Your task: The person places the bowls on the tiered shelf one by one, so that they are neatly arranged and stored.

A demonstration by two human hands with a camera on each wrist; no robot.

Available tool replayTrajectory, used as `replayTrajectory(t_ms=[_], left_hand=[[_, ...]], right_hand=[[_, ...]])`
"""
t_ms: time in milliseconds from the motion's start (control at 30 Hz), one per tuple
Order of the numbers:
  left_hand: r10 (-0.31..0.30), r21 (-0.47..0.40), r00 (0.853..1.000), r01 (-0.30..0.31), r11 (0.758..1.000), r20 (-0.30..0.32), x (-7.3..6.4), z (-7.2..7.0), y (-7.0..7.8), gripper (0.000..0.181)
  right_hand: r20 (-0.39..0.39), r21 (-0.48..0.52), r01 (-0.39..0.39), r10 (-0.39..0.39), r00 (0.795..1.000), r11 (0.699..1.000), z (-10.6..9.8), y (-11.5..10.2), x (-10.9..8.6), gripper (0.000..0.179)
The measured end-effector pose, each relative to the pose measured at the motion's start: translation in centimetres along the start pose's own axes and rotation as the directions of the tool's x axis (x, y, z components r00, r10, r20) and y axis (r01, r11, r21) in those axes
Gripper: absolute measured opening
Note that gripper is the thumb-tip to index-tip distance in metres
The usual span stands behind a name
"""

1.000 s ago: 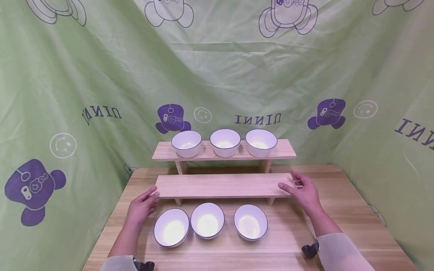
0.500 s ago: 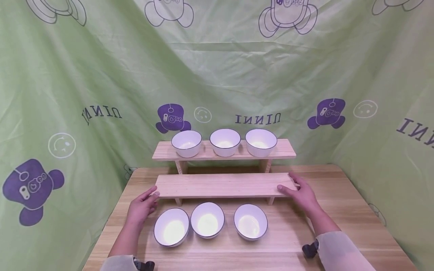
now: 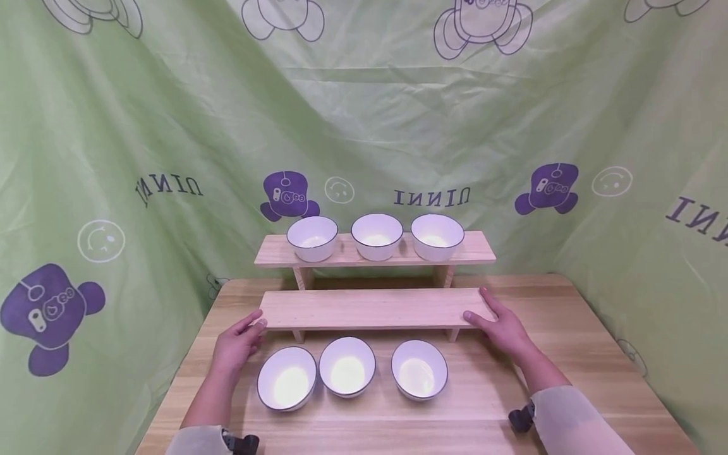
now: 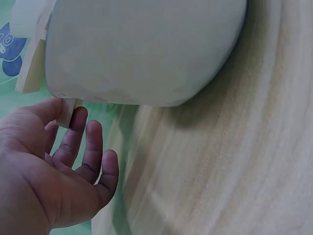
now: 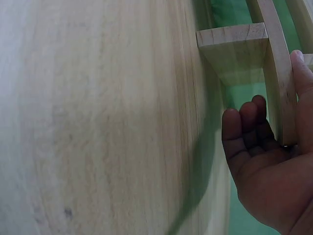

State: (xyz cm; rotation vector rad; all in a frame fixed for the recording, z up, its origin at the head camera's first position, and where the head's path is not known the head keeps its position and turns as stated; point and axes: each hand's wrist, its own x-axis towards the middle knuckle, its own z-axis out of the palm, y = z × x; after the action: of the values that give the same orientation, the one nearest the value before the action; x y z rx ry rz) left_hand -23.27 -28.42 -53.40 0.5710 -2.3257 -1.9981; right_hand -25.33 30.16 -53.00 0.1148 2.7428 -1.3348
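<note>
A two-tier wooden shelf stands on the table, its lower board (image 3: pixel 364 308) running between my two hands. At the board's left end my left hand (image 3: pixel 236 344) pinches the edge between thumb and fingers. The left wrist view shows that board end (image 4: pixel 66 113) beside the thumb. My right hand (image 3: pixel 505 327) grips the other end, thumb at the front corner and index finger toward the back. From the right wrist, the other fingers (image 5: pixel 232 125) curl beneath the board (image 5: pixel 279 73). A white bowl (image 4: pixel 146 49) hangs large in the left wrist view.
Three white dark-rimmed bowls, among them the middle one (image 3: pixel 377 237), sit on the upper board (image 3: pixel 267 251). In front of the shelf, three more stand on the table (image 3: pixel 364 436): left (image 3: pixel 287 379), middle (image 3: pixel 347 368) and right (image 3: pixel 419 371). A green curtain (image 3: pixel 364 126) hangs behind.
My right hand has slid a little left and closed around the right end of the lower board. My left hand keeps its hold. The bowls stay where they were.
</note>
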Motion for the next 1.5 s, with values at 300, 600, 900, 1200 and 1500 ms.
replayTrajectory(t_ms=[300,600,900,1200,1500], left_hand=[[0.017,-0.066,1.0,-0.017,0.998,0.006,-0.7,-0.1,-0.3,0.063],[0.036,-0.002,0.997,-0.036,0.999,0.062,-2.8,-0.7,-0.5,0.06],[0.138,0.024,0.97,-0.146,0.989,0.202,-6.0,-0.8,-0.1,0.06],[0.323,0.148,0.873,-0.397,0.906,0.365,-7.8,-0.8,-1.3,0.063],[0.303,0.331,0.868,-0.441,0.834,0.394,-8.6,-0.5,-2.6,0.1]], right_hand=[[0.008,0.007,-0.011,0.011,1.0,1.0,0.3,0.3,-0.1,0.103],[0.009,0.008,0.001,-0.001,1.0,1.0,-0.3,0.1,0.1,0.104],[0.034,0.028,0.018,-0.019,0.999,0.999,-1.1,0.3,-0.1,0.099],[0.046,0.085,-0.015,0.011,0.999,0.996,-1.7,0.3,-0.5,0.094],[0.05,0.116,-0.036,0.03,0.998,0.993,-1.9,0.5,-0.7,0.093]])
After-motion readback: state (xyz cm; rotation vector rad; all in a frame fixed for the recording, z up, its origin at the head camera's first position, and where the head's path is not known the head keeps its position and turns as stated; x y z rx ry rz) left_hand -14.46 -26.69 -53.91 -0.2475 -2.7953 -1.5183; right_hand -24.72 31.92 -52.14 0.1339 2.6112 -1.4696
